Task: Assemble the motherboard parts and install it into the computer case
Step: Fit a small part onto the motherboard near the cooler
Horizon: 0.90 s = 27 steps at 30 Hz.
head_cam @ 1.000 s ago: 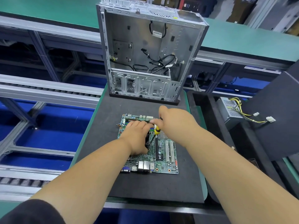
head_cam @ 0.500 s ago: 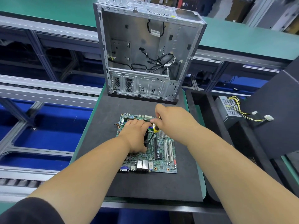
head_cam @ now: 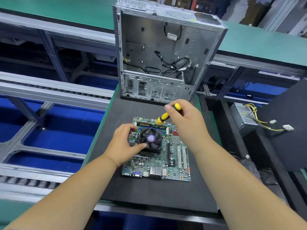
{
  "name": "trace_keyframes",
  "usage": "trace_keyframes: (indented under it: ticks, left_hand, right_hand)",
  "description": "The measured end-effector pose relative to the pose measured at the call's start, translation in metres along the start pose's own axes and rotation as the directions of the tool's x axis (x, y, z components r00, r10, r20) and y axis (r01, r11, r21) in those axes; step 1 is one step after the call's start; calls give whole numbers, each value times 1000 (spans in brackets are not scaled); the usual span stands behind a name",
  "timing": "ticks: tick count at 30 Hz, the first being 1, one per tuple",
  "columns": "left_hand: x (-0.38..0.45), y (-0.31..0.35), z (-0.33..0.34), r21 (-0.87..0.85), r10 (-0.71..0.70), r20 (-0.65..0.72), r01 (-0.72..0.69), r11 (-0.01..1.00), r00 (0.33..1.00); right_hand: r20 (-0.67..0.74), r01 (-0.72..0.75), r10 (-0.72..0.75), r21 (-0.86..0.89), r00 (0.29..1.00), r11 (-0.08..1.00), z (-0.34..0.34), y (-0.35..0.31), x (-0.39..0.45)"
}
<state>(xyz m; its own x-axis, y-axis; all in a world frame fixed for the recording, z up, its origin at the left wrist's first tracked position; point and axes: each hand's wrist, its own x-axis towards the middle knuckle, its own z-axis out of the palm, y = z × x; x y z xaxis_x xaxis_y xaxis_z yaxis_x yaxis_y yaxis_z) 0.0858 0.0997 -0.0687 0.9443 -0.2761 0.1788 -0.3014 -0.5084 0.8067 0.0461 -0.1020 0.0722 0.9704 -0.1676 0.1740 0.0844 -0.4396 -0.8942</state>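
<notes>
A green motherboard lies flat on the black mat. On it sits a black CPU cooler fan with a purple sticker. My left hand grips the fan's left side, thumb at its front edge. My right hand holds a yellow and black screwdriver, tilted, its tip at the fan's back left corner. The open grey computer case stands upright at the mat's far end, loose black cables inside.
A grey power supply with yellow wires sits in a black tray at the right. Roller conveyor rails and blue bins lie left of the mat. A green belt runs behind the case.
My left hand has slid off the top of the fan to its left side, uncovering it. My right hand rose and drew back, with the screwdriver now leaning toward the fan's back left corner.
</notes>
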Motion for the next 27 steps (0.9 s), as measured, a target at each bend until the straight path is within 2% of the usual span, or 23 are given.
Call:
trace_keyframes:
  ticks: [4,8,11,17,27]
  left_hand:
    - [-14,-16,-1,-130,-130,136,148,980,982]
    - [-12,-22,2,-130,-121,162,143,981,979]
    - [-11,-26,0,-230,-107,198,152,961,974]
    - [-10,-27,3,-260,-97,145,133,957,985]
    - [-9,-33,13,-262,-103,46,112,959,994]
  right_hand:
    - [81,95,-80,-193,993,977,29,3,0]
    - [190,139,-78,-334,979,932,46,6,2]
    - [211,153,-75,-385,975,910,51,8,3]
    - [213,156,-73,-406,974,900,53,7,2]
    - [331,207,-52,-454,942,866,55,-7,10]
